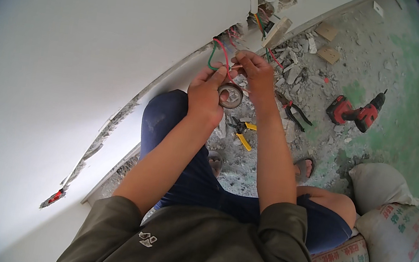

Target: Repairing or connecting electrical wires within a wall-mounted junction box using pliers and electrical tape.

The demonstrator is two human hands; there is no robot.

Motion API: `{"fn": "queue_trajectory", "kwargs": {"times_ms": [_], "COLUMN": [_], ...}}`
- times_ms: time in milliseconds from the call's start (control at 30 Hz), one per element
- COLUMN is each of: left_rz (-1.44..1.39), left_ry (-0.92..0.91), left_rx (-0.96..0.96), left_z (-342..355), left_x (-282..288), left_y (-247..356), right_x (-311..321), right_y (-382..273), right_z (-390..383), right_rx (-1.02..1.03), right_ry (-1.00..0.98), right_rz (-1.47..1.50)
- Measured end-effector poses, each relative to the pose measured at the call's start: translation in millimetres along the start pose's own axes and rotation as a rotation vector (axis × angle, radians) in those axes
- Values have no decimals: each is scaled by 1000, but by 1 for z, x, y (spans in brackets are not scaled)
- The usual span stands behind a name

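My left hand (206, 96) is closed in a pinch on wires, with a roll of electrical tape (240, 98) hanging at its fingers. A red wire (224, 51) and a green wire (211, 57) loop out of a hole in the wall to that hand. Just to the right, my right hand (257, 74) pinches a thin wire end close to the left fingertips. The fingers partly hide where the wires meet. Below the hands, a wire stripper with yellow handles (243, 134) lies on the rubble. Pliers with dark handles (294, 113) rest right of my right forearm.
A red and black cordless drill (357, 113) lies on the dusty floor at right. Rubble (293, 67) lines the wall's foot. A pale box (276, 32) with wires hangs by the chased wall. Filled sacks (383, 185) stand lower right; a red tool (52, 198) is at lower left.
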State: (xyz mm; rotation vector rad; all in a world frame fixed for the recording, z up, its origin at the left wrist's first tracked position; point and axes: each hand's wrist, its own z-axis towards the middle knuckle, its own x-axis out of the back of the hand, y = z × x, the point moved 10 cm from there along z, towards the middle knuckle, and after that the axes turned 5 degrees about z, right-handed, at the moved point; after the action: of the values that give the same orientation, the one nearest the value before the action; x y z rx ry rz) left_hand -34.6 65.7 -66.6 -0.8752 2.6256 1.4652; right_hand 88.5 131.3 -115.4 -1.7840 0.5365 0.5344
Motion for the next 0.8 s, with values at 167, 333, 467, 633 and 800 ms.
{"fn": "queue_trajectory", "kwargs": {"times_ms": [167, 333, 467, 633, 800], "left_rz": [68, -13, 22, 57, 120], "left_ry": [26, 90, 123, 155, 67], "left_rx": [-70, -98, -94, -87, -34], "left_z": [5, 14, 21, 21, 29], "left_x": [-9, -4, -4, 1, -6], "left_y": [5, -2, -7, -9, -11], "right_x": [0, -9, -6, -4, -3], "right_y": [6, 1, 7, 15, 8], "right_z": [-9, -15, -13, -10, -9], "right_rx": [59, 50, 10, -27, -58], "right_ry": [65, 93, 99, 103, 71], "right_rz": [-23, 1, 118, 138, 61]}}
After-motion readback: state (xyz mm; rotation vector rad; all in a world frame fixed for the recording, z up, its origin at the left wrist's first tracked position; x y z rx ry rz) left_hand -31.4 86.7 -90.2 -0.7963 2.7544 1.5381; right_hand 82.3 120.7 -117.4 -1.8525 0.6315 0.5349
